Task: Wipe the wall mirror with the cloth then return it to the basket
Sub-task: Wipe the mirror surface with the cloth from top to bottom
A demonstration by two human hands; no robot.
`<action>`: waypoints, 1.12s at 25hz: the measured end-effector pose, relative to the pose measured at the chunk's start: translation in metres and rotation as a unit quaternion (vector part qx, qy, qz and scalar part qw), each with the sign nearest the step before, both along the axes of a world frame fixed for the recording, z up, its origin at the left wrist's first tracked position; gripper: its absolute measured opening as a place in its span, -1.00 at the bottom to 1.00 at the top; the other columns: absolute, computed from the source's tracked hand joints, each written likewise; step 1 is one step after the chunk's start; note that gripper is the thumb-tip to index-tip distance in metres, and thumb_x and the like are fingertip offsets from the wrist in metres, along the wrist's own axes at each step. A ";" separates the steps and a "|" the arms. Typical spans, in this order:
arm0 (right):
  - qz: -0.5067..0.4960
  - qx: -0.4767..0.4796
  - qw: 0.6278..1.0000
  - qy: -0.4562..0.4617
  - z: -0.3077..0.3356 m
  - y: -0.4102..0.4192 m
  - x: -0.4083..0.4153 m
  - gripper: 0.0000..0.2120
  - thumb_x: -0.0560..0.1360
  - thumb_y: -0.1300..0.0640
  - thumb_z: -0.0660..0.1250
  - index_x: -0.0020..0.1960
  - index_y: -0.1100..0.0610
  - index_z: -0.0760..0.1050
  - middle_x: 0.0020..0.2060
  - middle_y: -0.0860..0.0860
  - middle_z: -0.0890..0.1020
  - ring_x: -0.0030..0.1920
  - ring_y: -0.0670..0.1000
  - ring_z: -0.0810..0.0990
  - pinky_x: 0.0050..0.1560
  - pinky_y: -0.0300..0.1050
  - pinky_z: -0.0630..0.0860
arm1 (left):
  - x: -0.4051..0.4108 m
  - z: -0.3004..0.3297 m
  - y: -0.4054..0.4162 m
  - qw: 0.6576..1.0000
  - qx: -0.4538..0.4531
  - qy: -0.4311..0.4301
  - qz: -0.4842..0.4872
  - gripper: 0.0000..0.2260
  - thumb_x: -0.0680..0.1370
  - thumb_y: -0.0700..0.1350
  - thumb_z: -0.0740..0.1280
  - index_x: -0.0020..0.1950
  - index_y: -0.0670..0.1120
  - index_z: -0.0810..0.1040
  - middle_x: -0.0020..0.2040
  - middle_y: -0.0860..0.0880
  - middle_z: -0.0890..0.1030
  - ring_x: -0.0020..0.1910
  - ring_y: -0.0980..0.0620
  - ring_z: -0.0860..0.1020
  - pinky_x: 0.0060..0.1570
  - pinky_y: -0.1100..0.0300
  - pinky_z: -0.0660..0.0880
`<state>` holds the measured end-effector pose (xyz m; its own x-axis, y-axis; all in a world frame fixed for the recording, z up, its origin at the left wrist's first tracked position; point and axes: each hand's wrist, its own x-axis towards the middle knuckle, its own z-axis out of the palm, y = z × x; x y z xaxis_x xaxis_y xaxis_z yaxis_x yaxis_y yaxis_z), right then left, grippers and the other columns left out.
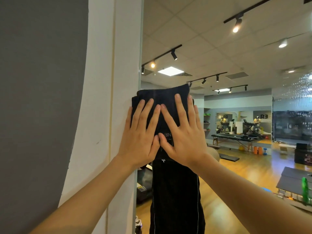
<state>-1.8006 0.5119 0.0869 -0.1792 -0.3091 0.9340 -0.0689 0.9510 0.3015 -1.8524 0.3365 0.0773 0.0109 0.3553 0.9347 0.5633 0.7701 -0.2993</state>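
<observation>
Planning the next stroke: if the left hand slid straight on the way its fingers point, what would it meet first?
Left hand points up the mirror. It first crosses the cloth's top edge, then bare glass; way looks free beyond.

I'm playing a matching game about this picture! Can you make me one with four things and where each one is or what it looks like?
Things:
1. cloth
2. left hand
3. wall mirror
4. wall

Descriptions:
A. grey, left of the glass
B. black, folded, pressed on the glass
C. flat on the cloth's left part
D. shows a gym room

Pairs: 1-B, 2-C, 3-D, 4-A
</observation>
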 end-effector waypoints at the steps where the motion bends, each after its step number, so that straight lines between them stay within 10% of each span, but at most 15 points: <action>1: 0.005 0.000 1.000 0.002 0.001 0.001 -0.001 -0.28 0.62 -0.24 0.19 0.68 0.03 0.14 0.67 0.22 0.02 0.66 0.32 -0.13 0.61 0.37 0.05 | -0.001 0.000 0.000 1.000 0.001 0.000 0.004 -0.35 0.61 0.01 0.13 0.67 -0.18 0.10 0.68 -0.19 0.06 0.67 -0.19 -0.04 0.60 -0.30 0.03; 11: -0.014 0.017 0.999 0.024 0.036 0.001 -0.015 -0.30 0.63 -0.19 0.10 0.69 0.05 0.09 0.68 0.18 0.00 0.67 0.28 -0.13 0.62 0.35 0.07 | -0.007 0.042 0.000 0.999 -0.019 0.016 0.045 -0.33 0.61 0.05 0.09 0.68 -0.17 0.03 0.69 -0.17 -0.01 0.68 -0.16 -0.09 0.60 -0.32 0.00; 28: -0.033 -0.014 0.998 0.045 0.307 -0.001 -0.015 -0.38 0.67 -0.21 -0.03 0.70 -0.09 -0.01 0.68 0.12 0.02 0.67 0.24 -0.12 0.66 0.20 -0.09 | -0.011 0.314 0.004 0.995 0.003 0.041 0.088 -0.27 0.54 0.16 -0.21 0.69 -0.09 -0.06 0.68 -0.16 0.01 0.67 -0.15 -0.08 0.61 -0.25 -0.21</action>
<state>-1.8154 0.5112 0.3944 -0.1128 -0.2737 0.9552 0.0202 0.9605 0.2776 -1.8636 0.3403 0.3915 0.0250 0.3524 0.9355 0.3936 0.8568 -0.3332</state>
